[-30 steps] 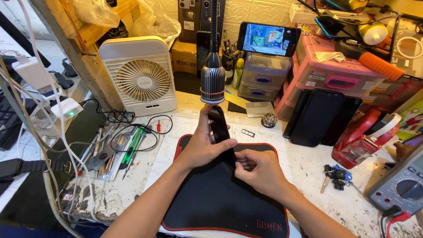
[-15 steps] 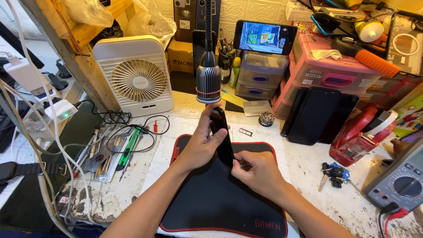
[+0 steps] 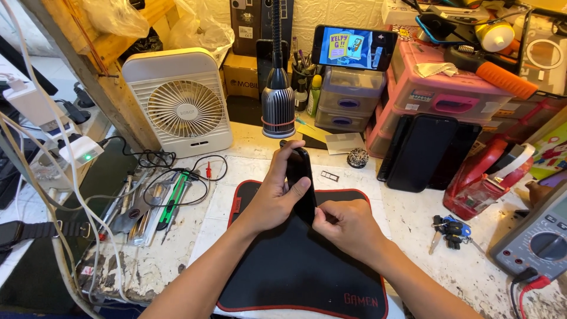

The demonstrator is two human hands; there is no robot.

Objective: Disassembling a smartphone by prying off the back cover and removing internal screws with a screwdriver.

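I hold a black smartphone (image 3: 302, 177) on edge above a black work mat with a red border (image 3: 295, 277). My left hand (image 3: 277, 192) wraps around its upper half, fingers curled over the top. My right hand (image 3: 348, 227) pinches the phone's lower end against the mat. A small SIM tray (image 3: 329, 175) lies on the white surface just to the right of the phone.
A white desk fan (image 3: 182, 103) stands at the back left, a gooseneck lamp (image 3: 277, 100) behind the phone. Hand tools and cables (image 3: 153, 204) lie left of the mat. Black phones (image 3: 422, 150), a red bottle (image 3: 481, 183), keys (image 3: 449, 227) and a multimeter (image 3: 540, 242) sit right.
Both hands stay on the phone; it has tilted slightly and my right hand has shifted closer to its lower end. The view has moved a little.
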